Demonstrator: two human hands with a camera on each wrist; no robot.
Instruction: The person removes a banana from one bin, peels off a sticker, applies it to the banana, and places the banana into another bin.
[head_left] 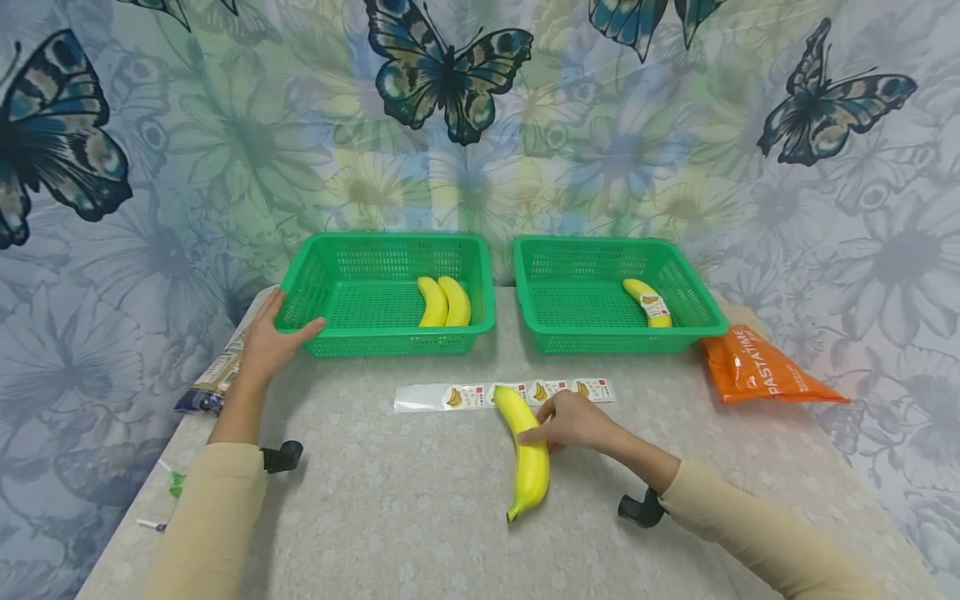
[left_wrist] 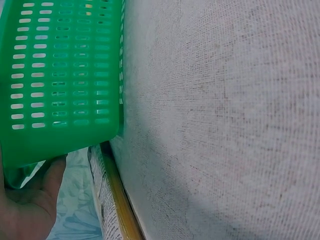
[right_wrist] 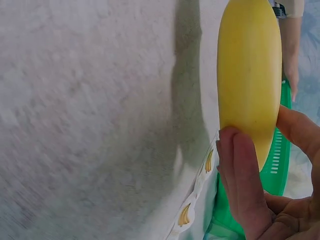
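Observation:
In the head view my left hand (head_left: 268, 335) holds the near left corner of the left green basket (head_left: 390, 340), its thumb over the front rim and its fingers along the left side. The left wrist view shows that hand (left_wrist: 35, 205) against the basket's corner (left_wrist: 65, 137). Two bananas (head_left: 444, 302) lie inside, at the right end. My right hand (head_left: 573, 421) pinches a large unlabelled banana (head_left: 531, 475) between thumb and fingers at mid-length. The banana overlaps a strip of banana stickers (head_left: 427, 398) on the table. In the right wrist view the banana (right_wrist: 250, 65) stands over its shadow.
A second green basket (head_left: 600, 340) to the right holds one banana (head_left: 637, 289) bearing a label. An orange pasta bag (head_left: 772, 367) lies right of it. A dark packet (head_left: 210, 383) and small wrapped items (head_left: 177, 483) sit at the left table edge. A butterfly-patterned curtain (head_left: 480, 192) hangs behind.

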